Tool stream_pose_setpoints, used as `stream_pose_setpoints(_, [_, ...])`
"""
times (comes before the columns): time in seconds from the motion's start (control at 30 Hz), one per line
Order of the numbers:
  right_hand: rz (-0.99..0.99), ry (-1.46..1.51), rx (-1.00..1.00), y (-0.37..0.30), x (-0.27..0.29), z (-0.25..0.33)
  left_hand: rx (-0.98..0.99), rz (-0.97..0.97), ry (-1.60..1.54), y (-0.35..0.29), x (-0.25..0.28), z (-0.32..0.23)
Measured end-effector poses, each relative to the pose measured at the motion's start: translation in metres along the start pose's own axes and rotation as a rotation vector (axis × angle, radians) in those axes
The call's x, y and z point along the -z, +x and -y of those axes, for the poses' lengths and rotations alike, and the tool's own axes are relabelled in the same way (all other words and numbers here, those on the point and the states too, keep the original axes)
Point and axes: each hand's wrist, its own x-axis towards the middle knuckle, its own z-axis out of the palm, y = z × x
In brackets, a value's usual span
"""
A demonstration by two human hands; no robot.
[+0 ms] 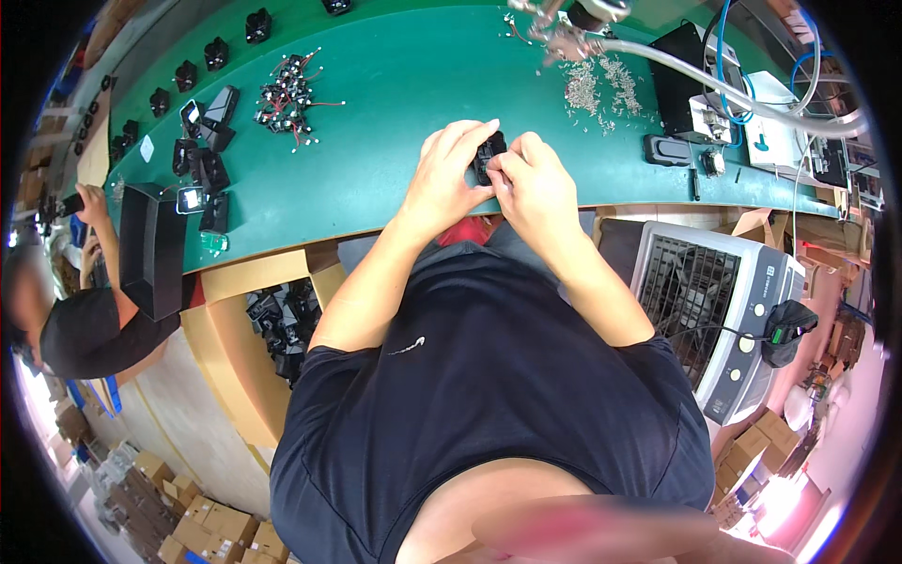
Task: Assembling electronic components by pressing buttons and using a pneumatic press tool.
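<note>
Near the front edge of the green table, a small black plastic housing (486, 155) sits between my two hands. My left hand (445, 179) grips it from the left, thumb and fingers around its side. From the right, my right hand (536, 186) has thumb and fingertips pinched together at the housing's right edge; whether a small part is between them is hidden. Left of my hands lies a tangle of small wired parts with red and black leads (286, 101). Beyond my right hand are loose piles of small pale metal pieces (584, 86).
A green table (376, 113) spans the front. Black housings (214, 169) lie at the left beside a black bin (152, 246). A cardboard box of black parts (282, 324) stands below. An air cooler (714, 310) is at my right, a hose (695, 70) overhead, a co-worker (94, 324) far left.
</note>
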Motion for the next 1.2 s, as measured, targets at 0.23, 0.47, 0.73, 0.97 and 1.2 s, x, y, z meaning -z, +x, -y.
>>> stream_pose_setpoints(0.23, [0.081, -0.233, -0.048, 0.001, -0.007, 0.005, -0.071, 0.004, 0.031, 0.0, 0.001, 0.0])
stream_pose_setpoints(0.47, [0.063, -0.205, 0.064, 0.004, -0.009, -0.001, -0.056, -0.014, -0.009, 0.001, 0.004, -0.001])
stream_pose_setpoints(0.73, [0.069, -0.013, -0.005, 0.023, 0.06, 0.023, -0.054, 0.01, 0.031, 0.004, 0.002, 0.0])
stream_pose_setpoints(0.97, [-0.923, 0.095, 0.191, 0.167, 0.11, 0.016, 0.077, 0.027, 0.013, 0.013, 0.006, 0.006])
stream_pose_setpoints(1.2, [-0.613, 0.539, 0.027, 0.215, 0.096, -0.008, 0.069, 0.0, 0.068, 0.012, 0.002, 0.008])
